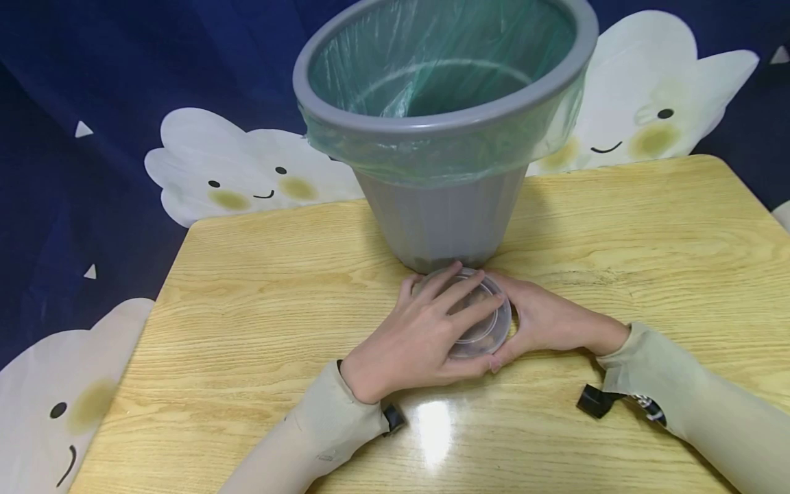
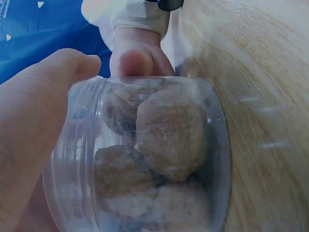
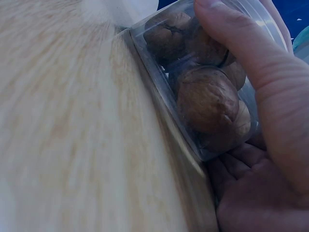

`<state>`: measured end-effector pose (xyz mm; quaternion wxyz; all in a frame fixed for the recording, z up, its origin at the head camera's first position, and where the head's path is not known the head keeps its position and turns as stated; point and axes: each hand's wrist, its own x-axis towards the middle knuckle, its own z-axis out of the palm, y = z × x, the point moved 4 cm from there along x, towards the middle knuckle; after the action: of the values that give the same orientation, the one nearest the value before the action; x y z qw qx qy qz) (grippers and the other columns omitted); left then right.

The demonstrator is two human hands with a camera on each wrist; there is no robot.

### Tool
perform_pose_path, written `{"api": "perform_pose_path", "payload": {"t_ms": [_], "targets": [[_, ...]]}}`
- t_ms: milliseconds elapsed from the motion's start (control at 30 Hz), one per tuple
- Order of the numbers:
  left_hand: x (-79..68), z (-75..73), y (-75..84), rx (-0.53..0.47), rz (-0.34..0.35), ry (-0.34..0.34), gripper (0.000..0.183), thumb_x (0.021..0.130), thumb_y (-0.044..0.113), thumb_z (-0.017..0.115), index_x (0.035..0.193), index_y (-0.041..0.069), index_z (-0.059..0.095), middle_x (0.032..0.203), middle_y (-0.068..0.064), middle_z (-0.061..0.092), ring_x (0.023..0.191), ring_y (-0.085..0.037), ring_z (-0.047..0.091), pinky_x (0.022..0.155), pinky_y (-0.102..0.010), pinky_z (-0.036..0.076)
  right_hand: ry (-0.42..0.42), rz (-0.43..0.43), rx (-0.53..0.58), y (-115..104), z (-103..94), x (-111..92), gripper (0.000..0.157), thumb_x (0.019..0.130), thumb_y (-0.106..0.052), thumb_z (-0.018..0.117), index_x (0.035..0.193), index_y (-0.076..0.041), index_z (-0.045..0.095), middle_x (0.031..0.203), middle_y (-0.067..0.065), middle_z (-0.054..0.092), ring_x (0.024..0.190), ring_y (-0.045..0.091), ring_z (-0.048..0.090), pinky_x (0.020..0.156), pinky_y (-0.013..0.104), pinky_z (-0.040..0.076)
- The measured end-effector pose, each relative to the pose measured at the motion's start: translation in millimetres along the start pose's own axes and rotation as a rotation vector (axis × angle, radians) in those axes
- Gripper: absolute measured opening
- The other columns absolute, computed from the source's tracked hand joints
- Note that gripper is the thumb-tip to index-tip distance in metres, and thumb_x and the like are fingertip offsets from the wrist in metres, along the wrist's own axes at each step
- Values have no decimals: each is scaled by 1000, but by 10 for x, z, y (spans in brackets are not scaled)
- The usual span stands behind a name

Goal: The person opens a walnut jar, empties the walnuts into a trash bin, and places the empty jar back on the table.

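A: Where does the jar (image 2: 218, 145) stand on the table (image 1: 265, 322)?

B: Upright, roughly midway between the left and right edges, just in front of the bin (image 1: 441, 219). I can't tell whether it touches the bin's foot

A: And how is it gripped?

B: By both hands. The right hand (image 1: 549, 319) curls round the side, thumb towards the near wall, while the left hand (image 1: 426, 329) lies over the top, its fingers spread across the lid (image 1: 484, 333) and its thumb along the near rim

A: Why two different holds, do you reckon?

B: My guess is that the low one keeps a smooth, round body from skidding or turning on the wood, and the high one gets a wide purchase on a flat lid that shows no knob to pinch

A: What's inside?

B: Several brown nuts (image 3: 207, 101), walnuts by their look, seen through the clear wall. The base sits against the tabletop, which probably takes their weight, so neither hand needs to lift

A: And the bin?

B: It stands near the far edge, between the two far corners, mouth up. A green liner (image 1: 432, 168) is folded over its rim, presumably so it can't slip down inside

A: Anything you can't make out?

B: Most of the right fingers, hidden behind the jar, and how hard either hand presses
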<state>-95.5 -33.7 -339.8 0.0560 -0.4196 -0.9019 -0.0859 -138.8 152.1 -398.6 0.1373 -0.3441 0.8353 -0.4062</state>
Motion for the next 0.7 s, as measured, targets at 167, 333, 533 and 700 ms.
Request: {"api": "perform_pose_path", "payload": {"t_ms": [167,333,533,700], "targets": [[5,-1,1,-1,2,10,72,93,69,60,155,35,46,165,-1,43,156,-34,36,110,-63,40,3,1,8,-14,0,-1,119,60,-50,99,158,-30,34,154,-5,52,137,17,55,111,31,47],[7,-3,2,-4,4,16,71,93,69,61,154,36,48,164,0,44,155,-34,37,109,-63,41,6,6,8,-18,-2,-3,120,59,-49,99,158,-33,33,155,-7,51,137,15,54,112,32,47],[8,-11,7,-7,4,26,71,93,70,61,153,36,49,163,0,44,155,-34,38,109,-63,41,4,1,2,-5,-1,-1,121,59,-48,100,159,-31,33,155,-6,51,137,17,54,112,33,47],[12,-20,9,-6,0,32,70,93,70,60,153,35,49,163,-1,45,154,-34,38,109,-63,40,0,11,12,-25,-6,0,123,58,-47,100,159,-33,32,156,-8,50,139,15,53,114,33,46]]}}
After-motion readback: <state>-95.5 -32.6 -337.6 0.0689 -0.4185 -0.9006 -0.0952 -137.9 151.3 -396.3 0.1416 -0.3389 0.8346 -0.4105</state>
